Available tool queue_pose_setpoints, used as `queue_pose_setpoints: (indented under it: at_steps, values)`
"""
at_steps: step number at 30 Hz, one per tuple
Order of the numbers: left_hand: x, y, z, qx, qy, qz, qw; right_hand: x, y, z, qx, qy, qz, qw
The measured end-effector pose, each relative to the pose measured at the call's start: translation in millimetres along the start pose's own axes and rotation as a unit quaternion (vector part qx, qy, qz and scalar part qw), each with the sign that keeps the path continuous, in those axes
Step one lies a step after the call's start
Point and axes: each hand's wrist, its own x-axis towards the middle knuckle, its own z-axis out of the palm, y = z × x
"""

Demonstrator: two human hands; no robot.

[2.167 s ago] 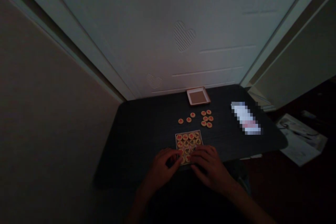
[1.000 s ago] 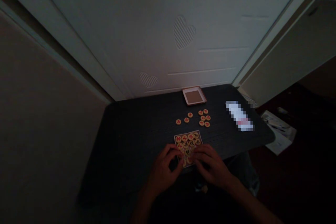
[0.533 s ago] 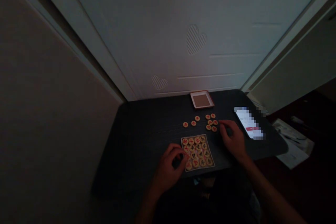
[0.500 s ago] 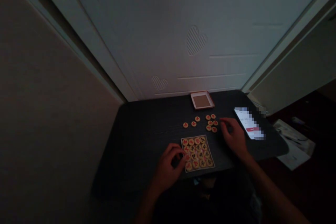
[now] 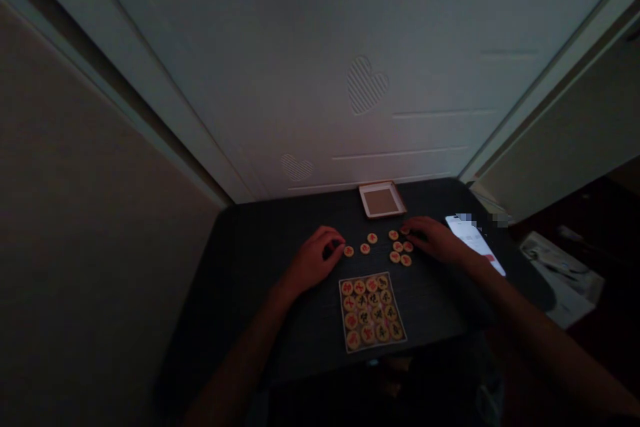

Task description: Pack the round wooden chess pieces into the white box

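Round wooden pieces with red and black characters fill a square box (image 5: 405,340) near the table's front edge. Beyond it, several loose red-marked pieces lie on the dark table. My left hand (image 5: 315,258) is open beside the leftmost loose piece (image 5: 349,251), its thumb and fingers apart at the piece's left edge. At the right-hand group of pieces (image 5: 397,247), my right hand (image 5: 431,238) has its fingertips closed on the upper right piece (image 5: 404,231), which they partly cover.
An upturned box lid (image 5: 381,201) lies at the back of the table (image 5: 240,240), near a white panel with raised hearts. A lit phone (image 5: 475,243) rests at the right. Papers (image 5: 563,277) are beyond the table's right side.
My left hand has moved from the filled box's left edge up to the leftmost loose piece. My right hand has moved left onto the upper right piece. The camera view has shifted slightly.
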Motion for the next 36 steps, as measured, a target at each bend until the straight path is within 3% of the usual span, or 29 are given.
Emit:
queue_pose_setpoints:
  at_steps: [7, 19, 26, 31, 36]
  values:
    - [9, -14, 18.0, 0.014, -0.002, 0.013, 1.0, -6, 11, 1, -0.021, 0.048, 0.04, 0.998]
    - [8, -15, 15.9, 0.001, -0.017, 0.026, 1.0, -14, 7, 0, -0.066, 0.068, 0.099, 0.991]
    - [10, -16, 13.2, 0.029, -0.045, 0.052, 0.997, -31, -43, 1, 0.008, 0.187, 0.137, 0.973]
    - [9, -20, 14.2, 0.043, -0.055, 0.059, 0.996, -42, -95, 15, 0.081, 0.153, 0.104, 0.979]
    - [9, -22, 15.5, 0.065, -0.056, 0.059, 0.995, -43, -124, 31, 0.149, 0.145, 0.098, 0.973]
